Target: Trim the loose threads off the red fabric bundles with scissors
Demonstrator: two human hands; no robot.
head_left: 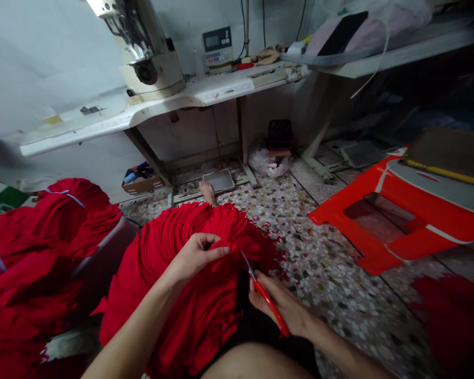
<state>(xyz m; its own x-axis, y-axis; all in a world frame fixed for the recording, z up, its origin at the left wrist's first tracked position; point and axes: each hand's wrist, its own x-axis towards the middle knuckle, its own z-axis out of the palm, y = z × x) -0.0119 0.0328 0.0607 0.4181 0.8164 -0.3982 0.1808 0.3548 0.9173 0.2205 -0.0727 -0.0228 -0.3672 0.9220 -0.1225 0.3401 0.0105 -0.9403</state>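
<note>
Left hand (195,258) first: thumb and fingers pinched together on a bit of the red cloth (174,231), right near the crest of the pile. Over to the right hand (289,306), and it's wrapped around red-handled scissors (270,304), blades angled up and leftward at the left fingertips. The tip sits just beside the pinched cloth; whether it touches, or whether the blades are parted, I cannot tell from here.

And that pile is big! It fills the space beneath and around the left hand, fold on fold, spreading forward of both hands and back toward the person's lap, with the right hand just off its right edge.

Moving out, a bare foot (208,192) shows past the far side of the pile, next to a pedal (220,180). Off to the left, well apart from the hands, more red bundles (75,216) are heaped up, a couple tied with pale blue strips (68,196). To the right, across the speckled floor (319,279), there's an orange-red stool (335,210), and red scraps (452,316) lie on the floor below it.

Farthest out, ahead, stands the white desk (217,95), carrying a sewing machine (158,79) and a control panel (217,46), with a cardboard box (150,184) tucked underneath at left.
</note>
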